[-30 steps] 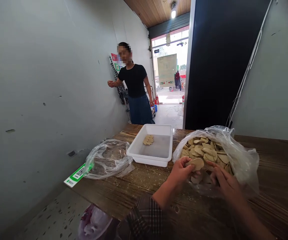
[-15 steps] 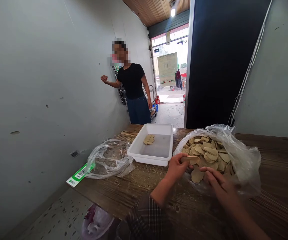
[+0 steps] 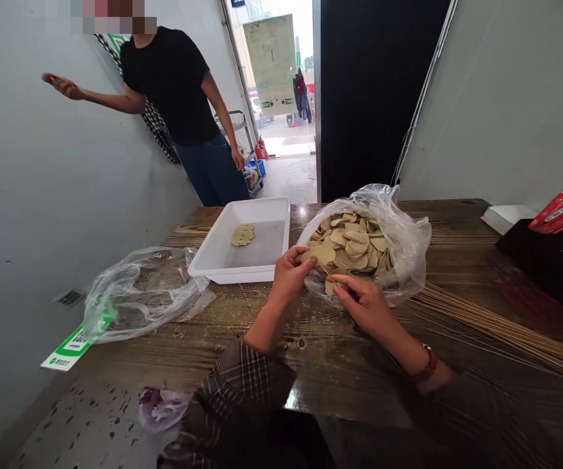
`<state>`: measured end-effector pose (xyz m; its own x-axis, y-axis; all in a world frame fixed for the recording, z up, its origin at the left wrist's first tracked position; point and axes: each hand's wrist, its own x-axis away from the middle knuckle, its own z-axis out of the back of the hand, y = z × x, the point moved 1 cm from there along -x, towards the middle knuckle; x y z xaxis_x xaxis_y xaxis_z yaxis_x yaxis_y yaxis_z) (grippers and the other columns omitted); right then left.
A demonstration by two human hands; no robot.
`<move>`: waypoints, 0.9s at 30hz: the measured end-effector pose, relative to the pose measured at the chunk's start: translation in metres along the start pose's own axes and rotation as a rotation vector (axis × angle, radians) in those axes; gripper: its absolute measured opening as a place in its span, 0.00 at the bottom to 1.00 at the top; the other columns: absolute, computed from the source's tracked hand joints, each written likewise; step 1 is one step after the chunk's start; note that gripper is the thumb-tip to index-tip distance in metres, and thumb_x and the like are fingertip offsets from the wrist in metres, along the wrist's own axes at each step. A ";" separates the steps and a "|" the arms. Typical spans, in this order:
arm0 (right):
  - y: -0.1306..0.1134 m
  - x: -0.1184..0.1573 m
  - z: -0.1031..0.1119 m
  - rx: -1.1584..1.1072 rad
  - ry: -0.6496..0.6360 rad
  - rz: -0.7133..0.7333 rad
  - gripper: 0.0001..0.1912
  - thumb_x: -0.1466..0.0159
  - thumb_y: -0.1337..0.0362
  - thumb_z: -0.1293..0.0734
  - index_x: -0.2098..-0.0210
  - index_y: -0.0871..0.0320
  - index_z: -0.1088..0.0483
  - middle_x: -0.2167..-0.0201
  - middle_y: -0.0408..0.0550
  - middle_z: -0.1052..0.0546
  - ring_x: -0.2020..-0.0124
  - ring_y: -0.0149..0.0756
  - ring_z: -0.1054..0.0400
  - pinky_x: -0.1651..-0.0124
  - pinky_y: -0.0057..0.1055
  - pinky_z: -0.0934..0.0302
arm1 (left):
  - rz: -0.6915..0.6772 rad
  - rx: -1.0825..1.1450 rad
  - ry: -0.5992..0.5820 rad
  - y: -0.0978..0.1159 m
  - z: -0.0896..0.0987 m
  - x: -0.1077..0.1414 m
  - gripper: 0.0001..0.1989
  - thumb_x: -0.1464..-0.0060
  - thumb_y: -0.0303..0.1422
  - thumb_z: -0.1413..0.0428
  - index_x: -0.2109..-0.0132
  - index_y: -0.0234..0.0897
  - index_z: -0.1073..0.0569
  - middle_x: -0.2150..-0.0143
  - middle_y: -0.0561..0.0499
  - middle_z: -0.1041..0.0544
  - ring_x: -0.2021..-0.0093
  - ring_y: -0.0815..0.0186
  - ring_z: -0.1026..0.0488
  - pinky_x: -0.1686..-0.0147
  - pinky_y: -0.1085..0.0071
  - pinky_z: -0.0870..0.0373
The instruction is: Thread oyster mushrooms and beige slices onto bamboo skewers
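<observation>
My left hand (image 3: 288, 277) is closed on a thin, flat beige slice (image 3: 321, 255), pinching it between thumb and fingers over the near edge of a clear plastic bag (image 3: 411, 241). Many more slices (image 3: 357, 244) of the same kind fill that bag. Just to the right, my right hand (image 3: 362, 301) pinches a thin bamboo skewer (image 3: 328, 273). Its far end reaches the held slice; whether it has pierced it I cannot make out. A white plastic tray (image 3: 235, 273) stands left of the bag, with a few slices (image 3: 243, 234) in it.
Long bamboo skewers (image 3: 501, 326) lie on the wooden table (image 3: 242, 358) at right, near a dark box (image 3: 530, 247) of red-wrapped sticks. An empty-looking clear bag (image 3: 144, 293) and a green-white QR card (image 3: 71, 348) lie left. A person (image 3: 174, 91) stands beyond the table.
My view has turned right and down, bringing the long skewers and dark box into sight. A skewer now shows between my hands. The left hand still holds a slice.
</observation>
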<state>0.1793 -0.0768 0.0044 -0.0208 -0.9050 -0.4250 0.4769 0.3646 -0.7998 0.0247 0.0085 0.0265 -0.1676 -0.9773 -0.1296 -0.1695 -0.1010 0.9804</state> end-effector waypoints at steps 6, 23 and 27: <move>-0.001 0.001 0.001 -0.025 0.010 -0.015 0.17 0.34 0.59 0.38 0.53 0.57 0.23 0.63 0.50 0.18 0.68 0.38 0.27 0.63 0.33 0.35 | -0.013 0.029 0.026 0.000 -0.002 0.000 0.17 0.59 0.36 0.34 0.63 0.34 0.27 0.72 0.55 0.25 0.75 0.73 0.32 0.75 0.76 0.39; -0.002 0.000 0.002 -0.022 0.011 -0.044 0.18 0.35 0.59 0.38 0.53 0.58 0.22 0.69 0.48 0.19 0.71 0.37 0.28 0.66 0.32 0.36 | -0.053 0.064 0.023 0.006 -0.005 0.004 0.16 0.59 0.35 0.34 0.64 0.36 0.28 0.70 0.56 0.25 0.72 0.72 0.31 0.68 0.74 0.35; -0.001 0.000 0.001 -0.022 0.013 -0.048 0.18 0.35 0.59 0.38 0.53 0.59 0.22 0.69 0.49 0.19 0.72 0.36 0.28 0.67 0.31 0.37 | -0.066 0.046 0.028 0.007 -0.005 0.004 0.14 0.59 0.34 0.34 0.64 0.36 0.27 0.70 0.56 0.25 0.72 0.73 0.32 0.68 0.75 0.36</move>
<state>0.1800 -0.0772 0.0054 -0.0550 -0.9188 -0.3910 0.4560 0.3252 -0.8284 0.0278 0.0025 0.0338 -0.1278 -0.9736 -0.1890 -0.2242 -0.1572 0.9618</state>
